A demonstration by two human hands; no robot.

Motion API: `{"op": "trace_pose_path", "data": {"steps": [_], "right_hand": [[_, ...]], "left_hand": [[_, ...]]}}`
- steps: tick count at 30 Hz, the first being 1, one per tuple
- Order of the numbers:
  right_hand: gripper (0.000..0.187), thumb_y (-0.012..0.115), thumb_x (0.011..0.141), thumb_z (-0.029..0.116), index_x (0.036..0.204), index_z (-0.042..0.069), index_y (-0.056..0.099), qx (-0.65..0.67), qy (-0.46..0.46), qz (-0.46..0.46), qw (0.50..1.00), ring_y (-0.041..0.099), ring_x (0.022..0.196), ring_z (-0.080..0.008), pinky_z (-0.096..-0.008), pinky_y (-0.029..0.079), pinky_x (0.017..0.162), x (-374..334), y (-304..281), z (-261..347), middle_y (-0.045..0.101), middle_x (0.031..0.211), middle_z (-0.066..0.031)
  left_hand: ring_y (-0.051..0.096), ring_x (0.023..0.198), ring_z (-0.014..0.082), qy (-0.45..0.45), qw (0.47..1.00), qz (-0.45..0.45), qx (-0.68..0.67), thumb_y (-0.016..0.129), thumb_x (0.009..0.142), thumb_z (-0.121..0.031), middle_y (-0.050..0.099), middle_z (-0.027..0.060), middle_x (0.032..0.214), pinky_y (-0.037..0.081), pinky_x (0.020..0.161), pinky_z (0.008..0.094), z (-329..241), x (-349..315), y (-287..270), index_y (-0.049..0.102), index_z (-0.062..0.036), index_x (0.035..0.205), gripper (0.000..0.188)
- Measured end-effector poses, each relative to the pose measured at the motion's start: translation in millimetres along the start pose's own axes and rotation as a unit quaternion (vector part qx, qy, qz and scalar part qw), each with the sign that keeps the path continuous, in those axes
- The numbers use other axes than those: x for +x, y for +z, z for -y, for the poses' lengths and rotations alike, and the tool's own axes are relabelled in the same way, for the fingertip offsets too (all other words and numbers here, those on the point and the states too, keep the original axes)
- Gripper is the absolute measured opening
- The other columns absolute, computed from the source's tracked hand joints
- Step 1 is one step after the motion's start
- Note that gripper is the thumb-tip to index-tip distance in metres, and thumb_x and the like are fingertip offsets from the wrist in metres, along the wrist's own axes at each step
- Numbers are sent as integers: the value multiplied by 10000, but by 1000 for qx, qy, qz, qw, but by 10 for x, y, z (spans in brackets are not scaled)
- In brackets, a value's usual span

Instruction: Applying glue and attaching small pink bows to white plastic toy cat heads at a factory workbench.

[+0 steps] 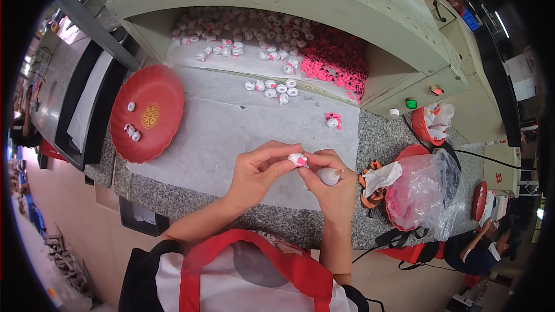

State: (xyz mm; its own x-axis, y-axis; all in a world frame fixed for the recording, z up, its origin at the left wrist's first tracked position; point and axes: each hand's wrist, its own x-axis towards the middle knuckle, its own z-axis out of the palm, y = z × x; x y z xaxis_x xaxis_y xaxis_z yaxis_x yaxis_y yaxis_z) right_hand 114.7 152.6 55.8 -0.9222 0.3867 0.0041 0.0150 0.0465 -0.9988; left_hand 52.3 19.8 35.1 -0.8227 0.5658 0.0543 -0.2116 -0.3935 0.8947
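Over the front part of the white paper [214, 121], a small rounded white piece with a pink patch [298, 160] is pinched between the fingertips of both hands. My left hand [254, 176] grips it from the left, thumb and index finger closed. From the other side my right hand [337, 196] meets it with thumb and fingers. A whitish, bulb-shaped thing with a thin tip, perhaps a small bottle [329, 177], is tucked in the right hand as well. Beyond the hands, several white pieces [281, 88] form a cluster. Another white piece [332, 121] lies by pink bits to the right.
A grey cabinet shelf [277, 0] holds many white pieces and a heap of pink parts [335, 60]. At left sits a red plate [124, 138] with several pieces. To the right stand a red basket [425, 130] and a plastic bag [428, 182]. Co-workers are at the far right.
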Motion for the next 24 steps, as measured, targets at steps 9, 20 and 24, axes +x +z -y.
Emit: {"op": "trace_pose_path", "data": {"steps": [9,20,24], "right_hand": [[279,653,647,-80,909,-2,598,-30,-80,-26,996,517,631,-76,-190,406,530,-41,111,59,573,867,-63],[210,676,669,-52,843,11,576,196,-54,92,975,566,685,-137,-217,457,520,-173,174,-90,579,907,-131],[180,661,699,-30,833,20,552,229,10,88,969,552,646,-102,-186,403,446,-90,314,-217,578,920,-123]], "left_hand": [[577,868,166,-127,980,-46,-143,547,809,-19,590,94,912,487,771,287,-78,-29,-90,515,28,1064,261],[601,812,146,30,995,61,73,596,752,52,606,111,855,501,696,260,-267,-295,-197,549,35,944,198],[598,808,144,12,998,26,60,592,757,43,617,112,850,496,698,267,-289,-286,-240,554,39,963,209]]}}
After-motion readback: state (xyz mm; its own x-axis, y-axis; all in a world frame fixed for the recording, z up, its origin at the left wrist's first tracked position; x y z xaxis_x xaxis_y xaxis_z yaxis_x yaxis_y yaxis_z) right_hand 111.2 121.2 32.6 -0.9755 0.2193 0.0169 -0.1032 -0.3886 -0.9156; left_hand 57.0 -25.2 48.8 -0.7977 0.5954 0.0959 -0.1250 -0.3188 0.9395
